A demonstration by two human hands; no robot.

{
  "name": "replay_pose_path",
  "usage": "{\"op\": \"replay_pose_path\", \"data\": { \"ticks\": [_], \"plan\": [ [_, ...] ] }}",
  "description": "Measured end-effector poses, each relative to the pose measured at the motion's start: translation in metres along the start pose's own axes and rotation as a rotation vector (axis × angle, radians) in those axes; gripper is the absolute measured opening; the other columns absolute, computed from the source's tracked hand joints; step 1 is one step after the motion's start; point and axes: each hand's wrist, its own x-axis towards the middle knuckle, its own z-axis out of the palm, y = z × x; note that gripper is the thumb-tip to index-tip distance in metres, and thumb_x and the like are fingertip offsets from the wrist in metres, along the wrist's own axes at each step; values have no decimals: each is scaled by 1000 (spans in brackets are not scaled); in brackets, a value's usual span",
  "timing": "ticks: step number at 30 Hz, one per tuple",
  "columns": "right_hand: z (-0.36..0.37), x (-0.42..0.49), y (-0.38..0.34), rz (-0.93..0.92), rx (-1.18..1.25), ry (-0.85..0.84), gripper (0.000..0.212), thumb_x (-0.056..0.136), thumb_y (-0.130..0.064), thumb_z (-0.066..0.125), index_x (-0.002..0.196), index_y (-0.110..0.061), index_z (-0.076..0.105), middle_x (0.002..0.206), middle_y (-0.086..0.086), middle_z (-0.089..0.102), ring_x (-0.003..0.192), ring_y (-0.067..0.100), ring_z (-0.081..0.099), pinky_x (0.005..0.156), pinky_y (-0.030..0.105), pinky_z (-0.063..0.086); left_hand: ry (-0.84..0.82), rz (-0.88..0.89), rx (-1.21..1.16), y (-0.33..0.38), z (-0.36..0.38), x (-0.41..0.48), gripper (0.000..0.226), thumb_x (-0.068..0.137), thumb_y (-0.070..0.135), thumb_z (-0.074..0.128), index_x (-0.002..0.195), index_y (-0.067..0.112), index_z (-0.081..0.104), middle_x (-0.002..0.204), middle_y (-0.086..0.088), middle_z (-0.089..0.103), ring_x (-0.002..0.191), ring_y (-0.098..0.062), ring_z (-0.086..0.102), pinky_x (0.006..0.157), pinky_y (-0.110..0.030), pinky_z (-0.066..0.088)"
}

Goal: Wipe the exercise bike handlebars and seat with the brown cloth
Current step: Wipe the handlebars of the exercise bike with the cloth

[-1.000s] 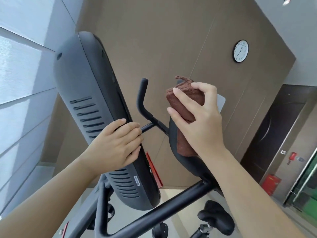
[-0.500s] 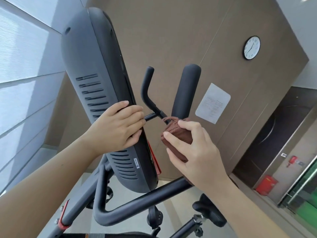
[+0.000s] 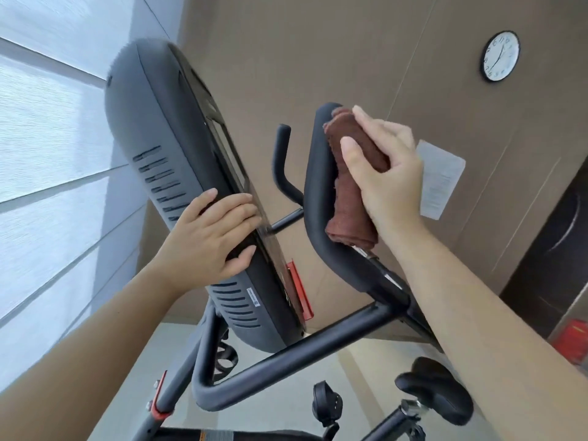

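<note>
1. The brown cloth (image 3: 348,214) is found rolled into a thick wad. It is pressed against the right side of the upright padded handlebar grip (image 3: 315,198), from near the rounded top end down to the bend.
2. The right hand (image 3: 388,176) is closed over the cloth. The thumb is laid across the front of the cloth and the fingers are curled over its far side. Whether the fingertips reach the grip itself cannot be told.
3. The left hand (image 3: 210,240) is clasped on the edge of the console (image 3: 159,148), with fingers bent over its face and the thumb beneath. It is judged to be bracing the bike.
4. The cloth is judged soft, light and compliant, so it should mould round the tube. Its loose lower end is liable to trail, so it is best held bunched in the palm at mid-length.
5. The grip padding is judged slightly yielding and high in friction, so some drag is to be expected.
6. The thin inner bar (image 3: 281,160) and the seat (image 3: 436,389), low at right, lie well apart from the cloth. They are judged outstanding.
</note>
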Motion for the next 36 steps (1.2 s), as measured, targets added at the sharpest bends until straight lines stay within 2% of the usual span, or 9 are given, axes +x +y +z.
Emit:
{"op": "replay_pose_path", "data": {
  "ticks": [3,8,12,17,21,24,28,32,36],
  "plan": [
    [-3,-7,7,-23,4,-79,39,83,-12,65,120,-17,58,113,3,48,106,2,49,101,17,36,-39,-62,-22,6,-12,-1,41,87,36,44,111,9,64,114,-5,64,121,-20,47,107,-39,17],
    [-81,-37,54,-69,-10,-621,40,77,-15,70,113,-32,63,110,-11,53,105,-7,50,95,6,31,114,-330,-144,55,-27,29,47,84,33,44,117,3,57,122,-11,59,120,-25,46,100,-44,29],
    [-105,-47,62,-55,-91,-795,38,75,-14,72,104,-38,67,110,-17,56,106,-2,52,92,5,32,240,-387,-220,74,-31,35,52,83,31,47,124,-1,49,131,-14,48,126,-25,38,102,-39,29],
    [-102,-17,74,149,169,-627,30,77,-22,70,100,-40,68,108,-16,63,97,-5,59,82,4,40,131,-355,-263,94,-28,54,60,85,38,49,133,3,40,143,-12,34,133,-22,30,106,-41,27],
    [-52,14,74,283,497,-399,30,79,-20,69,108,-28,67,114,3,64,102,14,63,96,36,48,66,-427,-245,104,-31,65,72,85,47,48,136,-1,32,146,-14,26,134,-15,24,108,-37,25],
    [-17,17,66,226,568,-374,37,81,-22,67,118,-24,61,114,-3,63,104,5,60,99,30,44,-20,-426,-174,105,-35,63,82,81,55,48,138,1,28,148,-13,23,135,-19,25,104,-52,31],
    [-23,14,82,184,598,-564,41,82,-25,65,122,-31,56,118,-7,62,104,-1,58,98,22,43,-81,-393,-92,102,-41,64,85,81,59,44,138,-2,27,147,-14,22,133,-21,27,99,-56,35],
    [-59,4,103,-187,320,-996,39,79,-30,67,111,-49,58,111,-18,58,101,-11,51,88,2,33,-133,-364,13,103,-44,65,92,79,67,38,135,-5,30,146,-16,23,131,-22,30,102,-46,33],
    [-79,2,112,-306,282,-1043,37,74,-33,68,104,-54,59,105,-21,58,99,-9,52,87,4,35,-183,-360,91,104,-49,68,95,72,63,49,133,-8,34,144,-19,27,128,-23,33,102,-42,32]
  ]
}}
